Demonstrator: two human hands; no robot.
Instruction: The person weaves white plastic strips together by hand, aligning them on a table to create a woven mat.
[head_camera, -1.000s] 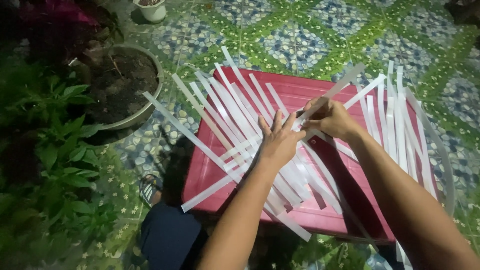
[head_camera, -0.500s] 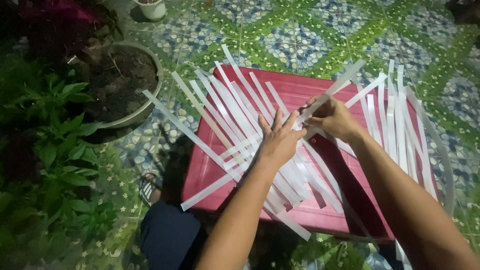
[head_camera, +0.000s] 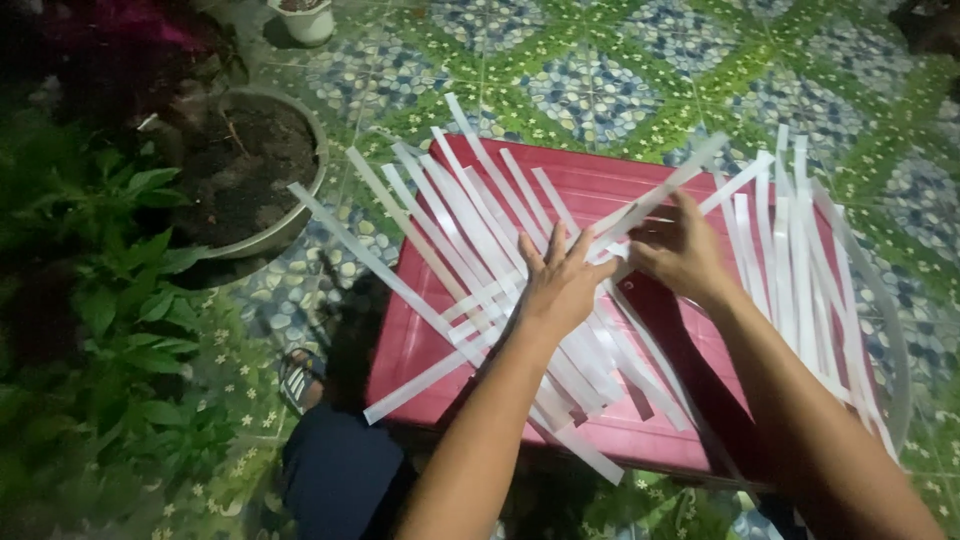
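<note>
White strips (head_camera: 470, 225) are fanned diagonally across a red counter (head_camera: 640, 185), laid side by side, apparently so crossing strips can be threaded through them. The left hand (head_camera: 562, 285) is pressed flat on the fan, fingers spread wide, nothing gripped; the layout seems pinned this way so it cannot slide. Just right of it, the right hand (head_camera: 680, 250) is closed in a pinch grip on one crossing strip (head_camera: 665, 190), which is held slanting up and away from the grip, over the fanned ones. Whether it passes under any of them cannot be told. Another crossing strip (head_camera: 430, 372) lies below and left of the left hand, its end hanging past the counter edge.

A loose batch of spare strips (head_camera: 790, 250) is kept right of the right grip, roughly parallel, within reach. A soil-filled plant pot (head_camera: 250, 165) and green leafy plants (head_camera: 130, 310) are seen well left of both hands, on a patterned tile floor (head_camera: 590, 80). A sandalled foot (head_camera: 298, 375) shows below-left, beside the counter.
</note>
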